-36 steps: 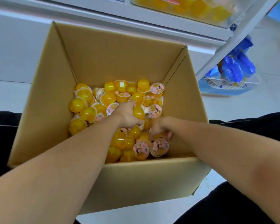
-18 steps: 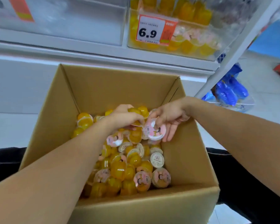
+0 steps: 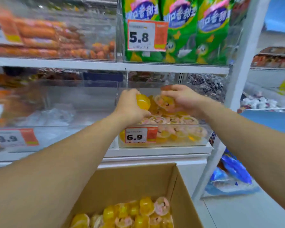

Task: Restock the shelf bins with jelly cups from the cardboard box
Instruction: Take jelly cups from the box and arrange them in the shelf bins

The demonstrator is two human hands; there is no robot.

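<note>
The jelly cups point(image 3: 143, 102) that sat in the cardboard box point(image 3: 135, 186) a second ago are now up over the clear shelf bin point(image 3: 163, 142). The left hand point(image 3: 130, 104) grips a yellow one; the right hand point(image 3: 181, 97) curls round a pink-lidded cup point(image 3: 163, 100). Both hover just above the bin's heap, so this load looks ready to drop. Below the hands, the box keeps more cups. Green snack bags point(image 3: 179, 30) stand on the shelf above them.

Jelly cups point(image 3: 176, 134) in bin point(image 3: 202, 143); box point(image 3: 122, 183) below.
</note>
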